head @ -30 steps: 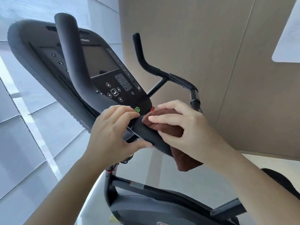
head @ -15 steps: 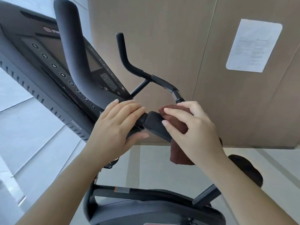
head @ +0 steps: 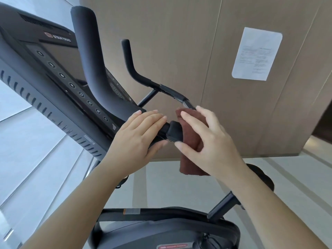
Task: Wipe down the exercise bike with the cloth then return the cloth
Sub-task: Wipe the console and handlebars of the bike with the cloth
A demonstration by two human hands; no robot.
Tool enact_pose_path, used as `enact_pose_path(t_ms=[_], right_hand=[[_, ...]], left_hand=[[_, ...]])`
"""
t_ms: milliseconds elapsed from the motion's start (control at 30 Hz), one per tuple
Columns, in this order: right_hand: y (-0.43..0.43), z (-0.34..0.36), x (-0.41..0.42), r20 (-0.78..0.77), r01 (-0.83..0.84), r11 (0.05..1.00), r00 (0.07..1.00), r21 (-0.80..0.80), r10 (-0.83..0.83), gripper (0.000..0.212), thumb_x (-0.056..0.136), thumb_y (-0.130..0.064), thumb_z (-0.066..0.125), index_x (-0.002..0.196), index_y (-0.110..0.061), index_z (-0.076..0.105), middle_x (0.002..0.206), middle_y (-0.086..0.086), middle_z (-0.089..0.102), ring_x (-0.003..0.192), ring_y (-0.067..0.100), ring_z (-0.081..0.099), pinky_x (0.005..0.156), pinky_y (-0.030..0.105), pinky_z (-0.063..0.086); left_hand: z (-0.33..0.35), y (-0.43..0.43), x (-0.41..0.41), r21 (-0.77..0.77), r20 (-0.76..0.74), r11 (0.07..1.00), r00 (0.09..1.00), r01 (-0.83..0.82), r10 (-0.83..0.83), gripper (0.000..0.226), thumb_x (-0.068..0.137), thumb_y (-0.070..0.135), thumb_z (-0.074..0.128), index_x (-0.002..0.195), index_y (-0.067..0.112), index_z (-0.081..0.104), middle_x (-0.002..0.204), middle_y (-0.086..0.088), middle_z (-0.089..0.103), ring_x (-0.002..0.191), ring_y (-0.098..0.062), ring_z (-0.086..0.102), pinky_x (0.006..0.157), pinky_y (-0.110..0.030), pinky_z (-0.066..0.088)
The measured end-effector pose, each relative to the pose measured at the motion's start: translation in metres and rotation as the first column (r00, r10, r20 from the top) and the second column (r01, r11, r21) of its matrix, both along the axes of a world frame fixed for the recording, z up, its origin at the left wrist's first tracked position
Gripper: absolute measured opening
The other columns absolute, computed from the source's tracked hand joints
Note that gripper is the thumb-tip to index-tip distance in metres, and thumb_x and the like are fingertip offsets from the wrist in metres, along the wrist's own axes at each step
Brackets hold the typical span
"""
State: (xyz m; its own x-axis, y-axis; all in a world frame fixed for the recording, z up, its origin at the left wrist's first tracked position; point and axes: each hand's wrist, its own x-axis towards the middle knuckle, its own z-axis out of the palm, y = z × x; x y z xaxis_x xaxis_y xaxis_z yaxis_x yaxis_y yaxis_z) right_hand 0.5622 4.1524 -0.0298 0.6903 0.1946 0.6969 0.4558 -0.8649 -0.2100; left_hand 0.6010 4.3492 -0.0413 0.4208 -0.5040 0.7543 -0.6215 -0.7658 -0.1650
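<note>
Right hand (head: pixel 206 141): mine, curled round cloth (head: pixel 188 168).
Left hand (head: pixel 138 135): grips bar (head: pixel 174 132).
Bar end: 9 o'clock of my right palm.
Cloth axis: 12 to 6.

The exercise bike's (head: pixel 167 232) console (head: pixel 19 44) bears the brand STAR TRAC beside a red logo (head: pixel 48 34) near its top edge, its row of round buttons (head: pixel 71 85) reads 1, 3, 6, 9, 12, 15, 18, 21, and the print on the wall's (head: pixel 179 42) paper sheet (head: pixel 256 53) is too small to read.
</note>
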Motion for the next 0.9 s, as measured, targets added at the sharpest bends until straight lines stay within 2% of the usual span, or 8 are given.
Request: enact_pose_path(t_ms=[100, 200, 300, 400, 567, 733, 800, 900], right_hand=[[-0.012, -0.005, -0.010, -0.067, -0.039, 0.995, 0.997, -0.091, 0.033, 0.083, 0.069, -0.059, 0.064, 0.140, -0.035, 0.029, 0.148, 0.003, 0.023, 0.127, 0.026, 0.036, 0.092, 0.036, 0.038], [0.002, 0.000, -0.005, 0.042, 0.016, 0.986, 0.999, -0.168, -0.009, 0.076, 0.068, -0.043, 0.076, 0.134, -0.022, 0.044, 0.138, 0.015, 0.038, 0.114, 0.037, 0.046, 0.087, 0.047, 0.046], [0.014, 0.008, 0.001, 0.023, 0.020, 0.976, 1.000, -0.216, -0.016, 0.072, 0.069, -0.042, 0.075, 0.133, -0.025, 0.047, 0.137, 0.012, 0.039, 0.110, 0.035, 0.045, 0.085, 0.048, 0.047], [-0.001, 0.003, -0.004, -0.008, 0.026, 0.981, 1.000, -0.190, -0.028, 0.073, 0.066, -0.042, 0.077, 0.130, -0.024, 0.048, 0.132, 0.010, 0.041, 0.107, 0.035, 0.047, 0.081, 0.047, 0.047], [-0.017, -0.019, -0.018, 0.019, 0.186, 0.982, 0.983, -0.042, -0.185, 0.073, 0.062, -0.032, 0.083, 0.126, -0.014, 0.053, 0.124, 0.015, 0.046, 0.104, 0.038, 0.051, 0.082, 0.045, 0.046], [0.014, -0.006, -0.009, 0.087, 0.209, 0.972, 0.976, -0.103, -0.201, 0.071, 0.065, -0.035, 0.081, 0.126, -0.015, 0.053, 0.125, 0.018, 0.047, 0.103, 0.040, 0.050, 0.079, 0.044, 0.048], [0.026, -0.001, -0.006, 0.111, 0.199, 0.976, 0.976, -0.089, -0.189, 0.067, 0.072, -0.039, 0.074, 0.129, -0.016, 0.050, 0.128, 0.017, 0.044, 0.104, 0.038, 0.048, 0.081, 0.043, 0.048], [0.044, 0.003, -0.001, 0.160, 0.210, 0.971, 0.969, -0.116, -0.190, 0.058, 0.078, -0.033, 0.065, 0.131, -0.018, 0.047, 0.128, 0.018, 0.044, 0.096, 0.037, 0.048, 0.075, 0.040, 0.047]], left_hand=[[0.000, 0.001, -0.001, 0.019, -0.019, 1.000, 1.000, -0.002, 0.003, 0.054, 0.093, 0.044, 0.034, 0.123, 0.004, 0.053, 0.121, -0.010, 0.059, 0.120, -0.026, 0.049, 0.105, -0.038, 0.024], [0.000, 0.002, -0.003, 0.031, -0.033, 1.000, 0.999, 0.004, -0.003, 0.053, 0.091, 0.043, 0.038, 0.124, 0.003, 0.053, 0.122, -0.011, 0.058, 0.121, -0.026, 0.049, 0.105, -0.038, 0.024], [0.001, 0.002, -0.004, 0.020, -0.044, 1.000, 0.999, 0.010, -0.010, 0.053, 0.091, 0.043, 0.037, 0.123, 0.003, 0.053, 0.122, -0.010, 0.058, 0.121, -0.026, 0.049, 0.105, -0.040, 0.026], [0.001, 0.000, -0.008, -0.011, -0.063, 1.000, 0.998, 0.010, -0.011, 0.055, 0.091, 0.044, 0.036, 0.122, 0.003, 0.054, 0.121, -0.010, 0.059, 0.120, -0.026, 0.049, 0.106, -0.040, 0.026], [0.004, -0.004, -0.013, -0.104, -0.109, 0.994, 0.993, 0.034, -0.046, 0.058, 0.091, 0.049, 0.032, 0.117, 0.004, 0.058, 0.115, -0.009, 0.061, 0.117, -0.027, 0.051, 0.105, -0.040, 0.025], [0.005, -0.006, -0.014, -0.152, -0.109, 0.987, 0.992, 0.049, -0.066, 0.067, 0.090, 0.056, 0.024, 0.113, 0.003, 0.060, 0.111, -0.009, 0.063, 0.114, -0.027, 0.052, 0.105, -0.034, 0.020], [0.004, -0.009, -0.016, -0.168, -0.113, 0.985, 0.992, 0.041, -0.061, 0.073, 0.089, 0.059, 0.021, 0.112, 0.002, 0.060, 0.111, -0.010, 0.062, 0.114, -0.028, 0.052, 0.106, -0.034, 0.019], [0.005, -0.015, -0.019, -0.203, -0.142, 0.978, 0.987, 0.044, -0.074, 0.079, 0.087, 0.064, 0.014, 0.112, 0.005, 0.060, 0.113, -0.008, 0.061, 0.116, -0.027, 0.050, 0.106, -0.035, 0.019]])
